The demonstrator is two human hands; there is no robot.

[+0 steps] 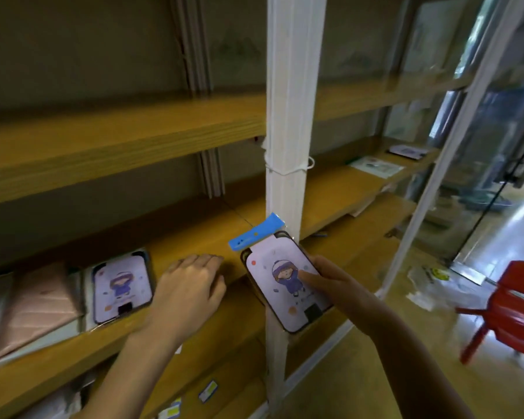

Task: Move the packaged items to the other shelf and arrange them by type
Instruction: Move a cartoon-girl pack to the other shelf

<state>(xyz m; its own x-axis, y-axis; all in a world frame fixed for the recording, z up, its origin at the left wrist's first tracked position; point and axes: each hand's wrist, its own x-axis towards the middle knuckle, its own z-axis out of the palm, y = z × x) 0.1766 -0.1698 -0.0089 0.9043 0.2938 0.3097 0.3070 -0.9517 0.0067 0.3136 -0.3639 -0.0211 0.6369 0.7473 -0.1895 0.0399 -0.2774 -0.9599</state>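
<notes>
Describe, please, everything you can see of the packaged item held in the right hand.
The packaged phone case is a rounded rectangle in a clear sleeve, pale lilac with a cartoon figure in purple, a dark rim and a dark square near its lower end. A blue card header tops it. It is held tilted, header up and left, in front of the white post. The right hand grips its right edge, thumb on the front.

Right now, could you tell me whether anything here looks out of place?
Yes: clear bags lie loose on the floor near the red chair, and a string is knotted round the white post, which looks makeshift.
</notes>
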